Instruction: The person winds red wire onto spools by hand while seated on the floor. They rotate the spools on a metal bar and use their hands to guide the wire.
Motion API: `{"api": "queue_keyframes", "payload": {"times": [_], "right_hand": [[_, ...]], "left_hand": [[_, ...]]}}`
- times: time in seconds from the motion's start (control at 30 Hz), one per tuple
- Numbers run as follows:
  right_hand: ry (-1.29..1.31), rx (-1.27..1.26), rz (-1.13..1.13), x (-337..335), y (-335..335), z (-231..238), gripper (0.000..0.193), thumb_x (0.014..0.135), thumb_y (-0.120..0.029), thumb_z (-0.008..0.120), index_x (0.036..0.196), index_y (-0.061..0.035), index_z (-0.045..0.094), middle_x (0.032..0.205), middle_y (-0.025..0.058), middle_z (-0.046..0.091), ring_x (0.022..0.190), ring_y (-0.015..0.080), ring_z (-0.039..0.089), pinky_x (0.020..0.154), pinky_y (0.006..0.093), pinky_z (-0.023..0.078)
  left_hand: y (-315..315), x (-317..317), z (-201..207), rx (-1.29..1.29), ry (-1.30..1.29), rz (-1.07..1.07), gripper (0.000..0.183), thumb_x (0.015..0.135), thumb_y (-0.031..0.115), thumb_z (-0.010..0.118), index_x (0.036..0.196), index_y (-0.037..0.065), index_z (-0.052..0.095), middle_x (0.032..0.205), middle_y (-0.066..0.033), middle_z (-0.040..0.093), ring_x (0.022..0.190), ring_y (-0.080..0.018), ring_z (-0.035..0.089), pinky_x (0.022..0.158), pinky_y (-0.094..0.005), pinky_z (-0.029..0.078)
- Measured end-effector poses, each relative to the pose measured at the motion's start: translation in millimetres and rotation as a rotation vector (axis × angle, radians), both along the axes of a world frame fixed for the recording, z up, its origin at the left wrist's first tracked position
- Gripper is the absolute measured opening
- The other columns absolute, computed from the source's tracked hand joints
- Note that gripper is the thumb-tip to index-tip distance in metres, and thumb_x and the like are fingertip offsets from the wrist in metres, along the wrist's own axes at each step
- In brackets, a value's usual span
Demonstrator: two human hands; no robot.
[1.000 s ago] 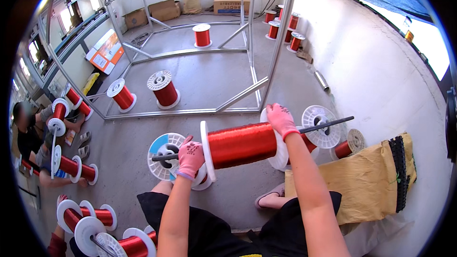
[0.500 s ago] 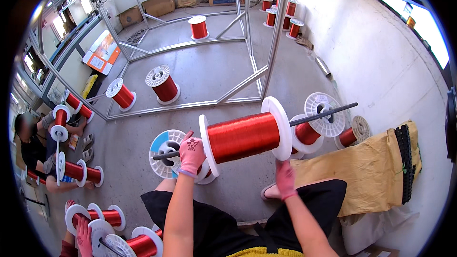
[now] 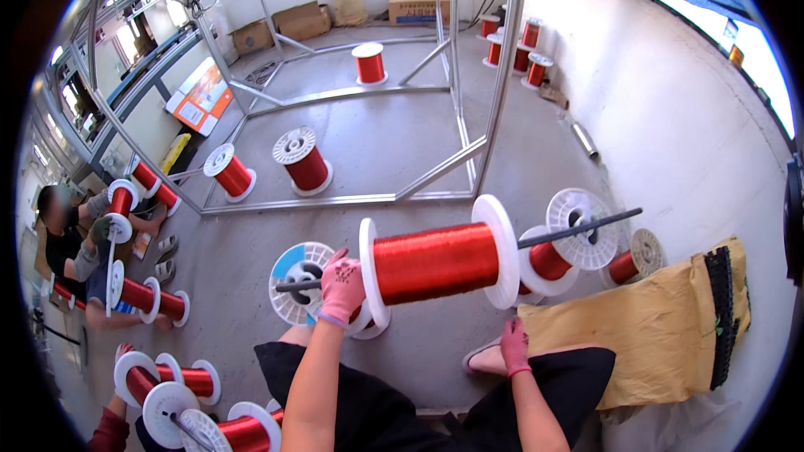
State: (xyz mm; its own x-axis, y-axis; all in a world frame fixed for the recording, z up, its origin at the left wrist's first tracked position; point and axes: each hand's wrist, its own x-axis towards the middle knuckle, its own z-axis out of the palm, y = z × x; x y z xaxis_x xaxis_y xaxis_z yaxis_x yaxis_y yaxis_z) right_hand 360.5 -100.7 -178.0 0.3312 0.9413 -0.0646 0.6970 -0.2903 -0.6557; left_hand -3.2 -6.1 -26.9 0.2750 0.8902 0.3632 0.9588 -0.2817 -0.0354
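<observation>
I see my left hand [image 3: 342, 287] closed on the dark rod [image 3: 578, 228] that carries the big red wire spool [image 3: 435, 262], held level above the floor [image 3: 394, 138]. My right hand [image 3: 513, 346] rests low by my knee; I cannot tell its grip. The rod's middle is hidden inside the spool. Three spools stand inside the metal frame [image 3: 494, 75]. Cardboard boxes [image 3: 417, 8] by the far wall: contents unseen.

I wear a pink knit glove with a small dark print on my left hand [image 3: 342, 288], its cuff ending at the wrist. A matching, deeper pink glove covers my right hand [image 3: 513, 346]. Both forearms are uncovered, without sleeves. Across my lap lies dark, seemingly black cloth, perhaps shorts. A pale sandal [image 3: 484, 357] sits on one foot.
</observation>
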Motion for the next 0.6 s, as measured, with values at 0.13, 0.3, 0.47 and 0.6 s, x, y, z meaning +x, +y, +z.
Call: {"api": "queue_keyframes", "payload": {"times": [0.13, 0.3, 0.47, 0.6], "right_hand": [[-0.211, -0.044, 0.018, 7.6, 4.7, 18.9, 0.031, 0.09, -0.026, 0.042, 0.11, -0.0029, 0.049, 0.106, 0.0206, 0.055, 0.094, 0.0356, 0.055, 0.078, 0.0402, 0.044], [0.604, 0.55, -0.081, 0.2, 62.0, 168.5, 0.044, 0.092, -0.022, 0.043, 0.131, -0.0024, 0.034, 0.114, 0.0127, 0.053, 0.1, 0.0203, 0.053, 0.082, 0.03, 0.043], [0.035, 0.616, 0.107, -48.7, 142.9, 271.1, 0.056, 0.086, -0.029, 0.049, 0.127, 0.006, 0.032, 0.11, 0.0244, 0.054, 0.106, 0.0335, 0.051, 0.085, 0.0363, 0.041], [0.054, 0.074, 0.205, -70.0, 174.2, 272.1, 0.053, 0.085, -0.038, 0.043, 0.116, 0.0052, 0.046, 0.113, 0.0252, 0.052, 0.107, 0.0381, 0.048, 0.089, 0.0404, 0.04]], "left_hand": [[1.9, -4.7, -8.5, 0.006, 0.054, 0.018, 0.017, 0.071, 0.017, 0.05, 0.062, 0.011, 0.063, 0.065, -0.0088, 0.063, 0.07, -0.0202, 0.062, 0.094, -0.0293, 0.038], [2.0, -3.9, -11.9, 0.07, -0.042, -0.024, 0.017, 0.071, 0.02, 0.051, 0.065, 0.013, 0.065, 0.065, -0.0073, 0.063, 0.07, -0.0195, 0.061, 0.094, -0.0297, 0.038], [-0.2, 1.6, -2.2, 0.057, -0.077, -0.008, 0.017, 0.071, 0.021, 0.051, 0.065, 0.012, 0.065, 0.066, -0.0081, 0.063, 0.071, -0.0201, 0.061, 0.094, -0.0299, 0.038], [-1.8, 0.9, 0.4, 0.011, -0.065, 0.051, 0.018, 0.071, 0.022, 0.052, 0.065, 0.011, 0.065, 0.067, -0.0078, 0.064, 0.072, -0.0201, 0.061, 0.094, -0.0299, 0.038]]}}
